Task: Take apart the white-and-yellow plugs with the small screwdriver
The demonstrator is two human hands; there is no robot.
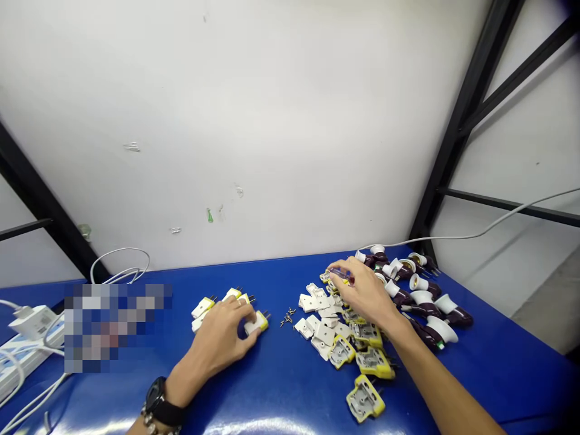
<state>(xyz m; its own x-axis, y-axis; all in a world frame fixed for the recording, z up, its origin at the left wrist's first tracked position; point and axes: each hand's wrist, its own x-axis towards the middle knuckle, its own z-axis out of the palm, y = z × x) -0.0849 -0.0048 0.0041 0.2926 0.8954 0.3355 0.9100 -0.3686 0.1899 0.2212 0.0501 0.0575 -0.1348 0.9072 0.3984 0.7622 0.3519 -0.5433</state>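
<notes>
My left hand (222,338) rests on the blue table (272,386), its fingers curled round a white and yellow plug (256,323). Several more assembled plugs (203,306) lie just behind it. My right hand (362,290) reaches over a heap of plug halves (344,341), white covers and yellow bases. Its fingers pinch a small screwdriver with a clear red and blue handle (341,275). A few small screws (287,316) lie between the two hands.
Several dark and white lamp sockets (426,302) lie at the right of the table. A white power strip (22,356) with a charger and cables sits at the left edge. A white cable (475,235) runs along the wall. Black frame posts stand on both sides.
</notes>
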